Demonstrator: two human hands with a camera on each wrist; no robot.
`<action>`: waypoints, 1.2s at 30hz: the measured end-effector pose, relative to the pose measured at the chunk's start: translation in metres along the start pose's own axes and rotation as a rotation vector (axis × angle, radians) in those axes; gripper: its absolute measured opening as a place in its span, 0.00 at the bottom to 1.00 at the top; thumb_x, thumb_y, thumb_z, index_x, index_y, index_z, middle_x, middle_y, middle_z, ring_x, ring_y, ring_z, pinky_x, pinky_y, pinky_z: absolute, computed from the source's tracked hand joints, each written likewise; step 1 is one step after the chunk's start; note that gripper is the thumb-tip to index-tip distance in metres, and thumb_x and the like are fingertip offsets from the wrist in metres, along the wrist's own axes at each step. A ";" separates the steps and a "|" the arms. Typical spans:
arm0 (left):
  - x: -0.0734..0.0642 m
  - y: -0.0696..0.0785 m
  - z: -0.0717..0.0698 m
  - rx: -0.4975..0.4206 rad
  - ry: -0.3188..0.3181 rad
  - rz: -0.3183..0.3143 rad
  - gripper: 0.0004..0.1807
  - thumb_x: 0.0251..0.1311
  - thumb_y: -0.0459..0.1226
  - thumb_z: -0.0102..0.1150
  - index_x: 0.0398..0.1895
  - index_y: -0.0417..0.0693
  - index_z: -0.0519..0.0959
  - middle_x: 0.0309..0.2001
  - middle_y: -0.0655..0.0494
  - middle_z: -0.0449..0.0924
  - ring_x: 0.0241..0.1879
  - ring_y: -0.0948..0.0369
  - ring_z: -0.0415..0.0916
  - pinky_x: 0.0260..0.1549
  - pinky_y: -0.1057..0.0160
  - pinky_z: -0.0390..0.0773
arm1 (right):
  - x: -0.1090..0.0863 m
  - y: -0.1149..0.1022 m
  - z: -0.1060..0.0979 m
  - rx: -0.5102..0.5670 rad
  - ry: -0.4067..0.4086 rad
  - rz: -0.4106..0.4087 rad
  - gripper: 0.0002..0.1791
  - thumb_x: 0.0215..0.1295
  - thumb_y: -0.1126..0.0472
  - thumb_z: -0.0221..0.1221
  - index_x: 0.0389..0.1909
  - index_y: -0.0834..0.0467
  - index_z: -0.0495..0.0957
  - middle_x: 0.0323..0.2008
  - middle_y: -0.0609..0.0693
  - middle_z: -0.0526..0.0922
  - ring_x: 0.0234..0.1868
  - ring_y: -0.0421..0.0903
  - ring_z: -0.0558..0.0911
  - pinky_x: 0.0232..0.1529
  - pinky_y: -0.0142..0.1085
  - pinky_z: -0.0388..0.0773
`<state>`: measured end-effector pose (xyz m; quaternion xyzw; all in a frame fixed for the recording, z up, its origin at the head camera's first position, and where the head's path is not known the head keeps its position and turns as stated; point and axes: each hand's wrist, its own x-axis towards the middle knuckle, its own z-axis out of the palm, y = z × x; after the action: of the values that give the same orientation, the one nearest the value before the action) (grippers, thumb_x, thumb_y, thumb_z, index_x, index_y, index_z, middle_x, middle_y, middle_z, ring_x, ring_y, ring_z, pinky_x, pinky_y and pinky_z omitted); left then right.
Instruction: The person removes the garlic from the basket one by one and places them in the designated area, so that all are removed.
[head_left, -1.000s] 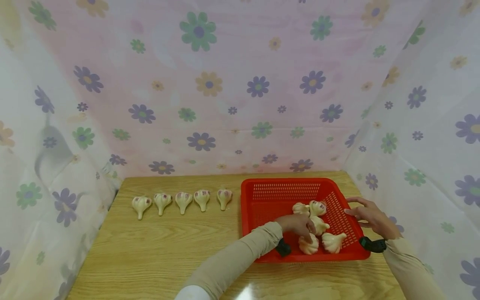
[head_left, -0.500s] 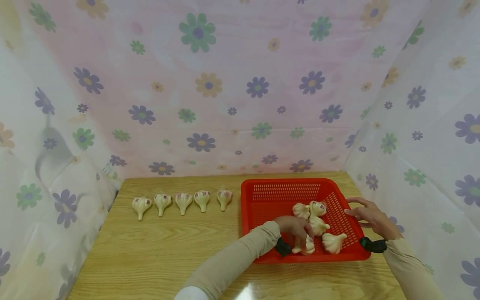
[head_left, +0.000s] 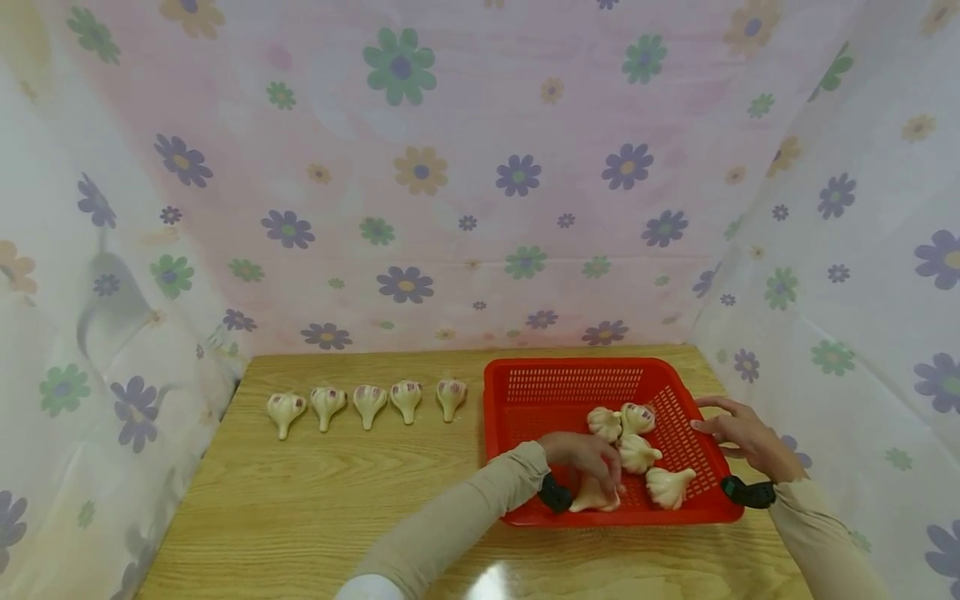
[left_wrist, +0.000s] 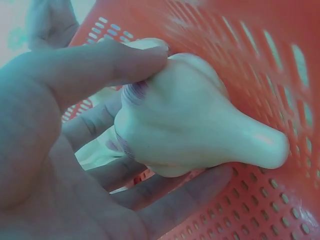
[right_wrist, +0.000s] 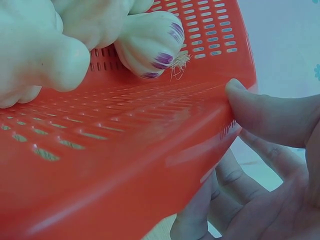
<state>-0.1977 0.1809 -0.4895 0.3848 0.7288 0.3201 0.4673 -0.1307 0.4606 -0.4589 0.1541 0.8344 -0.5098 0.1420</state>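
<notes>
My left hand (head_left: 581,458) is inside the red plastic basket (head_left: 517,360), low near its front side. It holds a garlic bulb (left_wrist: 185,115) with purple streaks, thumb pressed on top and fingers beneath, the stem pointing away from the palm. More bulbs lie loose in the basket, among them one garlic bulb (head_left: 670,486) at the front right and a purple-marked bulb (right_wrist: 152,45) with roots. At the right side, my right hand (head_left: 746,433) grips the basket rim, thumb on the edge and fingers around its outside.
Several garlic bulbs (head_left: 369,405) stand in a row on the wooden table (head_left: 315,517), left of the basket, stems toward me. A flower-patterned curtain (head_left: 450,208) surrounds the table at the back and both sides.
My left hand has moved slightly left within the basket, and the front garlic bulb has moved left with it, its stem now turned leftward. My right hand keeps its place on the rim.
</notes>
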 end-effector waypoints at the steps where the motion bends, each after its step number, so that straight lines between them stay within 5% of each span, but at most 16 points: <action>1: -0.002 -0.001 -0.002 -0.013 0.010 0.002 0.05 0.52 0.32 0.66 0.30 0.45 0.79 0.35 0.62 0.75 0.35 0.66 0.71 0.36 0.69 0.71 | 0.000 0.000 0.000 -0.002 0.000 -0.003 0.36 0.66 0.55 0.57 0.67 0.67 0.53 0.40 0.53 0.83 0.38 0.53 0.83 0.42 0.47 0.80; 18: -0.036 0.010 -0.026 -0.114 0.114 0.104 0.13 0.53 0.35 0.67 0.41 0.43 0.78 0.39 0.62 0.73 0.37 0.66 0.71 0.32 0.66 0.76 | 0.001 -0.001 -0.001 0.022 -0.008 0.021 0.38 0.66 0.53 0.58 0.68 0.65 0.53 0.40 0.50 0.82 0.38 0.50 0.83 0.40 0.44 0.79; 29: -0.071 0.015 -0.034 -0.271 0.150 0.209 0.13 0.56 0.34 0.65 0.44 0.42 0.78 0.41 0.59 0.77 0.35 0.63 0.76 0.28 0.60 0.80 | 0.001 0.001 -0.003 0.005 -0.011 0.020 0.38 0.66 0.53 0.58 0.68 0.66 0.53 0.39 0.50 0.82 0.39 0.52 0.83 0.41 0.45 0.79; 36: -0.094 0.009 -0.040 -0.264 0.208 0.262 0.10 0.57 0.37 0.65 0.42 0.49 0.79 0.42 0.61 0.78 0.38 0.61 0.76 0.31 0.59 0.81 | 0.001 0.001 -0.002 0.002 -0.015 0.031 0.38 0.66 0.53 0.58 0.68 0.66 0.53 0.39 0.49 0.82 0.38 0.50 0.82 0.41 0.45 0.78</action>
<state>-0.2070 0.1005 -0.4267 0.3767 0.6686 0.5087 0.3903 -0.1319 0.4629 -0.4589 0.1632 0.8302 -0.5097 0.1559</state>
